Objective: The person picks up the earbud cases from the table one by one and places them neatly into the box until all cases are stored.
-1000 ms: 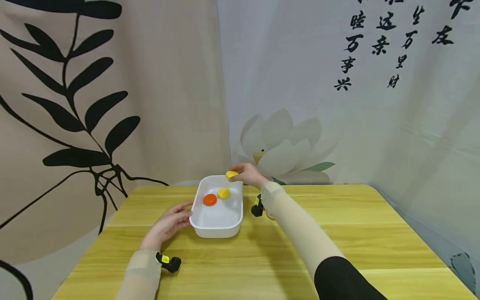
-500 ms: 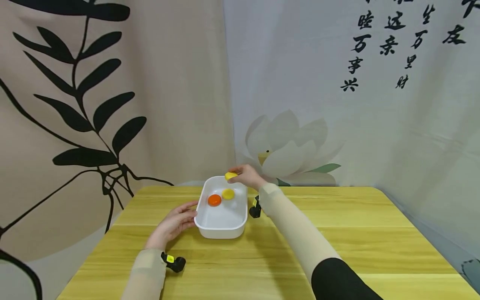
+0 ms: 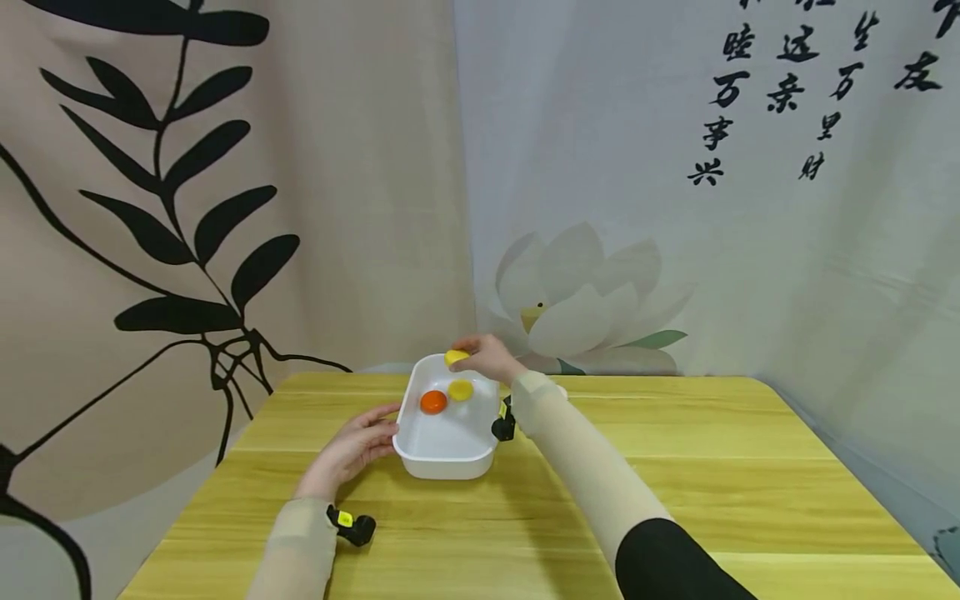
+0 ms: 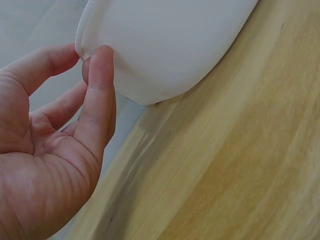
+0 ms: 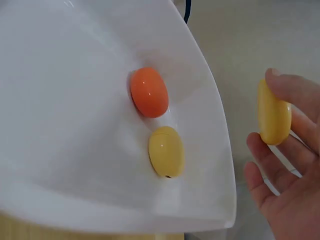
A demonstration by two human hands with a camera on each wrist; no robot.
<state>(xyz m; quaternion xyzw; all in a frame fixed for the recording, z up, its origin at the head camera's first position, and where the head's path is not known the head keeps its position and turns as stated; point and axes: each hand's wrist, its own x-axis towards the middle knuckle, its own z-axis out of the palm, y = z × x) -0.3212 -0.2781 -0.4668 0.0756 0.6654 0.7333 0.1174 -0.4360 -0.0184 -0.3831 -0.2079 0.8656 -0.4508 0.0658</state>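
A curtained-off indoor space, its wider setting unclear: printed drapes hang beyond the tabletop's far edge.

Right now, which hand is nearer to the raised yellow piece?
Right. The right hand pinches the raised yellow piece at the far end of the tub; the left hand, farther off, touches its left side.

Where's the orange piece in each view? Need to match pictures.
Head: the orange piece is just left of centre, lower half, inside the white container, left of the yellow piece lying there.
Left wrist: not in it; only the container's outside shows, at the top.
Right wrist: slightly up and left of centre, above that same yellow piece.
Shared landmark: the white container.
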